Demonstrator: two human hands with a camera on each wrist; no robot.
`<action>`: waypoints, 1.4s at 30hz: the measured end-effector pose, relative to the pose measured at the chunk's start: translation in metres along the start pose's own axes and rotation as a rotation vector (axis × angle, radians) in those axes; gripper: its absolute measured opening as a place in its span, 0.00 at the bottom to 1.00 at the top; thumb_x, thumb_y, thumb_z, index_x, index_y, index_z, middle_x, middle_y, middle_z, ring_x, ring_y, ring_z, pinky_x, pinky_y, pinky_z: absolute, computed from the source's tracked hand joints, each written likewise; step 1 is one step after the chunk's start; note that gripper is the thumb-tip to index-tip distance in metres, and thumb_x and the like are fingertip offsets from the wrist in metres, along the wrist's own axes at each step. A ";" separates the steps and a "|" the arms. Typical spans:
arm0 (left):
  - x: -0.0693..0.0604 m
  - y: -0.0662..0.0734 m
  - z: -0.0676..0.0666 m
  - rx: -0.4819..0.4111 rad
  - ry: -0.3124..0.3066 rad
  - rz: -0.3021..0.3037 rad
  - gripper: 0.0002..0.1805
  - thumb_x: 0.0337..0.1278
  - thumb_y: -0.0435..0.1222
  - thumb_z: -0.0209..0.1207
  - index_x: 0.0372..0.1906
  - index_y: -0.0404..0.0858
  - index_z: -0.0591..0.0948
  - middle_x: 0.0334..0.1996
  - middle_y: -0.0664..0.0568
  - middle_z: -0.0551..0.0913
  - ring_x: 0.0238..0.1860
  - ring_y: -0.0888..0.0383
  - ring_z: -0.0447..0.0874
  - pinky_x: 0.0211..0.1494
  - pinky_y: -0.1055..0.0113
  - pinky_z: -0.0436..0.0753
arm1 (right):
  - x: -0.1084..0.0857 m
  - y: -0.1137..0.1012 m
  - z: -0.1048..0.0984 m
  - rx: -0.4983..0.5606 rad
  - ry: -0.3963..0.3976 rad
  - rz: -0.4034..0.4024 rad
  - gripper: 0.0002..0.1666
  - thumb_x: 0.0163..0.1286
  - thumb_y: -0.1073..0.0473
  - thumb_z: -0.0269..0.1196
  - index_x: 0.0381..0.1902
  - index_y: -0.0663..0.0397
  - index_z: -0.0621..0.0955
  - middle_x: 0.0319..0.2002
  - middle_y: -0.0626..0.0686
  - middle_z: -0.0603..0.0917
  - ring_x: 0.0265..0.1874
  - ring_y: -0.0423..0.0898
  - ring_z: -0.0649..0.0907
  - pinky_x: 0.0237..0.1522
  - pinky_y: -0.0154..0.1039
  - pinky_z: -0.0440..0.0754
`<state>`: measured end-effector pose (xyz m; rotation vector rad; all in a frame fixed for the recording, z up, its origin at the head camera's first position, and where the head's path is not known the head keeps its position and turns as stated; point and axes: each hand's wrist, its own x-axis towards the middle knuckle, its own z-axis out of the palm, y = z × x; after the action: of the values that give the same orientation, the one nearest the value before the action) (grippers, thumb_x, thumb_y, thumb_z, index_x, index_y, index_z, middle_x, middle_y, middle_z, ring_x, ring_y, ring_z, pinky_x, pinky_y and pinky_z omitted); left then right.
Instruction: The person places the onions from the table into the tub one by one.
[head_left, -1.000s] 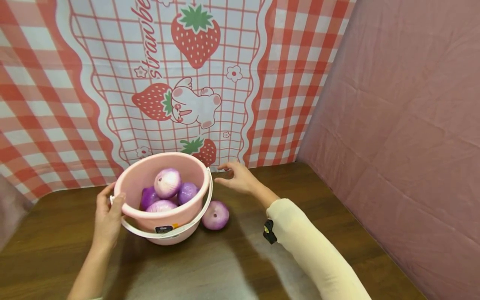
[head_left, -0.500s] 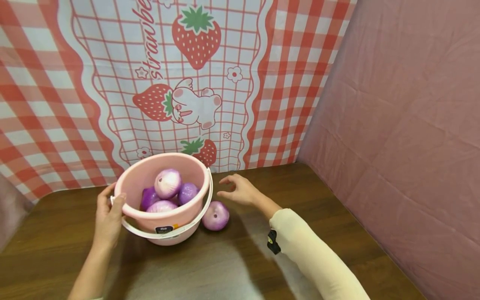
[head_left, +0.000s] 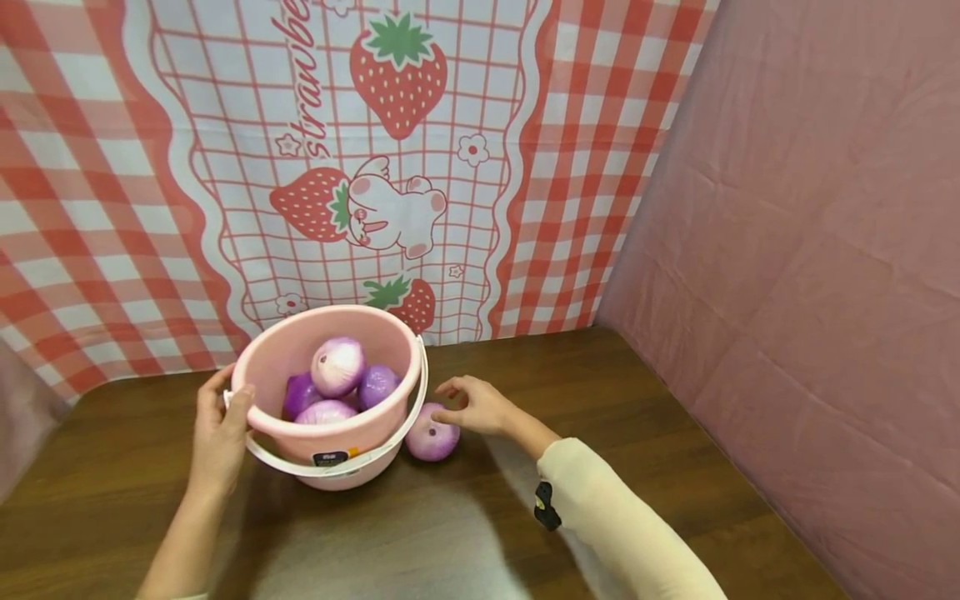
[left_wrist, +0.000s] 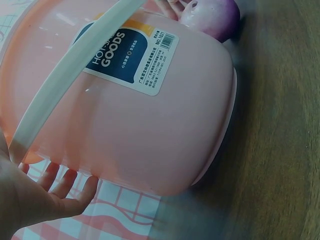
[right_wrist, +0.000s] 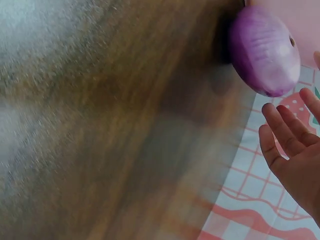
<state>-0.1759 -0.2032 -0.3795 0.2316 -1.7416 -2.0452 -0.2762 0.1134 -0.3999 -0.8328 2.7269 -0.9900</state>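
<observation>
A pink bucket (head_left: 258,358) with a white handle (head_left: 367,460) stands on the table, tilted a little toward me. Inside it lie several purple onions (head_left: 337,367). My left hand (head_left: 217,437) grips the bucket's left rim, the thumb over the edge and the fingers along the outer wall, as the left wrist view (left_wrist: 45,200) also tells. Against the bucket's right side sits one more purple onion (head_left: 431,442) on the table. Over its upper right side my right hand (head_left: 486,408) hovers with parted, relaxed fingers; in the right wrist view a gap separates the fingers (right_wrist: 282,122) from this onion.
A brown wooden table (head_left: 600,392) carries everything. Behind the bucket hangs a red-and-white checked cloth (head_left: 562,208) with strawberries. A pink cloth wall (head_left: 787,250) borders the table on the right.
My right hand has come down and toward me, from beside the bucket rim to the loose onion. My left hand and the bucket have stayed in place.
</observation>
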 end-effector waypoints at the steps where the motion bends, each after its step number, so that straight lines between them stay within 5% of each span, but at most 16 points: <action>1: 0.000 0.000 0.000 -0.001 -0.001 0.002 0.17 0.65 0.34 0.49 0.55 0.53 0.66 0.36 0.58 0.71 0.34 0.71 0.78 0.31 0.80 0.81 | 0.000 0.001 0.002 0.009 -0.004 0.003 0.27 0.57 0.48 0.67 0.52 0.55 0.78 0.46 0.59 0.81 0.41 0.50 0.83 0.43 0.37 0.81; 8: -0.001 -0.001 0.000 -0.006 -0.007 0.019 0.17 0.65 0.33 0.49 0.55 0.53 0.66 0.36 0.58 0.72 0.34 0.71 0.78 0.32 0.81 0.81 | -0.004 0.009 0.013 0.033 -0.022 0.005 0.30 0.55 0.47 0.68 0.53 0.53 0.76 0.45 0.52 0.82 0.39 0.43 0.80 0.41 0.32 0.79; 20: 0.000 0.000 0.001 0.018 -0.003 -0.001 0.18 0.65 0.34 0.48 0.56 0.53 0.65 0.38 0.57 0.70 0.35 0.71 0.78 0.34 0.80 0.82 | -0.009 0.012 0.020 0.083 -0.006 -0.007 0.33 0.56 0.49 0.68 0.57 0.55 0.73 0.48 0.55 0.81 0.44 0.47 0.80 0.45 0.36 0.80; 42: -0.001 0.000 0.000 0.003 -0.004 0.024 0.17 0.65 0.34 0.49 0.56 0.52 0.65 0.38 0.57 0.71 0.35 0.71 0.78 0.34 0.81 0.81 | -0.015 0.020 0.008 0.077 0.034 0.003 0.31 0.55 0.50 0.69 0.56 0.53 0.75 0.44 0.54 0.81 0.43 0.46 0.78 0.41 0.35 0.79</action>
<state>-0.1751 -0.2024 -0.3795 0.2069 -1.7419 -2.0270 -0.2705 0.1298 -0.4203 -0.8065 2.6980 -1.1113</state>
